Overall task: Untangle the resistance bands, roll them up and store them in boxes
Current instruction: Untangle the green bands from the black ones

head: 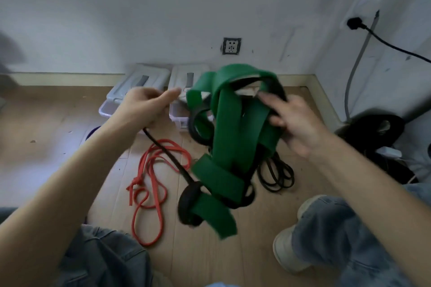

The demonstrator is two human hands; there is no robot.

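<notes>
A wide green resistance band [229, 137], tangled with a black band [198, 130], hangs in the air above the wooden floor. My right hand [291, 121] grips the top of this bundle at its right side. My left hand [142, 106] holds a thin black strand [168, 155] that runs down into the lower part of the tangle. A red band [151, 184] lies knotted and looped on the floor below my left arm. A coiled black band [277, 175] lies on the floor behind the bundle. Two clear plastic boxes [137, 91] [184, 84] with lids stand by the wall.
My knees in jeans [349, 235] and a white shoe [286, 249] frame the floor at the bottom. A black object with cables [373, 130] fills the right corner. A power cord [396, 48] runs along the right wall. A wall socket [231, 46] sits above the boxes.
</notes>
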